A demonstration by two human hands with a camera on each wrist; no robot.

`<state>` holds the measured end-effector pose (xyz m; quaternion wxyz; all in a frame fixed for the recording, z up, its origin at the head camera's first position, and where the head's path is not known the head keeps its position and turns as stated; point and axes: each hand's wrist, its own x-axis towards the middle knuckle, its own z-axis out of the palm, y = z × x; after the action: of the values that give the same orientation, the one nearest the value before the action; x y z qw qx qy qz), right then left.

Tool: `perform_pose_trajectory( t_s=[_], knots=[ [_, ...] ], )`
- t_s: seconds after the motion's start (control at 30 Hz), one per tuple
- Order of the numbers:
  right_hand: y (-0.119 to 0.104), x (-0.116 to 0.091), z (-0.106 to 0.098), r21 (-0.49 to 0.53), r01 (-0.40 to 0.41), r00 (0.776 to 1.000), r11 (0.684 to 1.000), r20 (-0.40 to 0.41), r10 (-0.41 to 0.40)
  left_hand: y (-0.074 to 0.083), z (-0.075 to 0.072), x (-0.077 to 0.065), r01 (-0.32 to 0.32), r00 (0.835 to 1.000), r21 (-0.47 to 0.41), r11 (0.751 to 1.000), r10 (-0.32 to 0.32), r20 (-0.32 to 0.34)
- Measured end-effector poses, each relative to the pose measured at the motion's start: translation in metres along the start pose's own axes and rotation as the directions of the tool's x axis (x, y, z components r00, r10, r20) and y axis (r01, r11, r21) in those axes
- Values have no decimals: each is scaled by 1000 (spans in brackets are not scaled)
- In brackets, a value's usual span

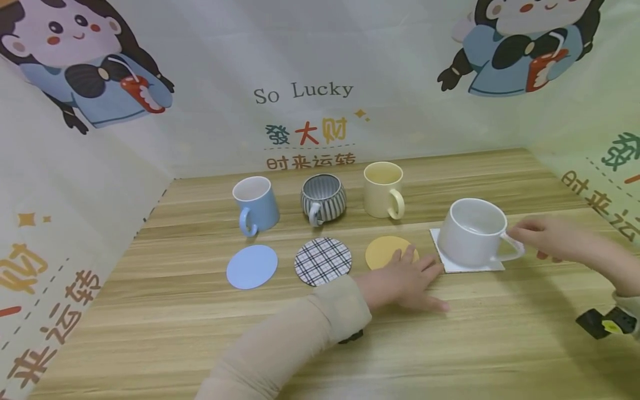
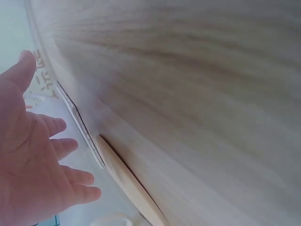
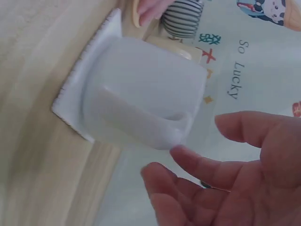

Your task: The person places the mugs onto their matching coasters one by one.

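Observation:
A wide white mug [image 1: 470,236] stands upright on a square white coaster [image 1: 448,264], its handle to the right. My right hand [image 1: 555,239] is at that handle; in the right wrist view, the index fingertip is right beside the handle [image 3: 141,125], with the thumb spread apart and nothing gripped. With fingers spread, my left hand [image 1: 407,283] reaches over the edge of a round yellow coaster [image 1: 385,250], hiding part of it. Its fingertips are near the square coaster's left edge. The left wrist view shows that palm [image 2: 33,165] and its extended fingers.
Behind stand a light blue mug [image 1: 262,208], a grey striped cup [image 1: 330,203] and a pale yellow mug [image 1: 380,194]. A round blue coaster [image 1: 252,267] and a checked coaster [image 1: 322,261] lie before them on the wooden table [image 1: 165,333]. A printed curtain [image 1: 215,111] encloses the table.

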<state>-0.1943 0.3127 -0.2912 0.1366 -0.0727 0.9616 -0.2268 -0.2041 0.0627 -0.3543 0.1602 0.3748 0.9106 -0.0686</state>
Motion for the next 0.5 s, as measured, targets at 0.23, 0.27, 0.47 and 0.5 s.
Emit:
perform_pose_trajectory(
  t_s=[0.23,0.27,0.47,0.5],
  knots=[
    [-29,1,-7,-29,72,948,997,-308,-78,-14,2,-18,11,1000,-32,999,-11,-8],
    [-33,1,-7,-2,86,942,996,-326,-82,-16,2,-20,12,1000,-40,999,-12,-10],
    [-59,13,1,237,179,934,955,-345,-89,-31,6,-32,4,1000,-82,997,-7,-28],
    [-63,16,3,287,197,937,937,-336,-94,-33,7,-34,4,1000,-81,997,-6,-31]
  ],
)
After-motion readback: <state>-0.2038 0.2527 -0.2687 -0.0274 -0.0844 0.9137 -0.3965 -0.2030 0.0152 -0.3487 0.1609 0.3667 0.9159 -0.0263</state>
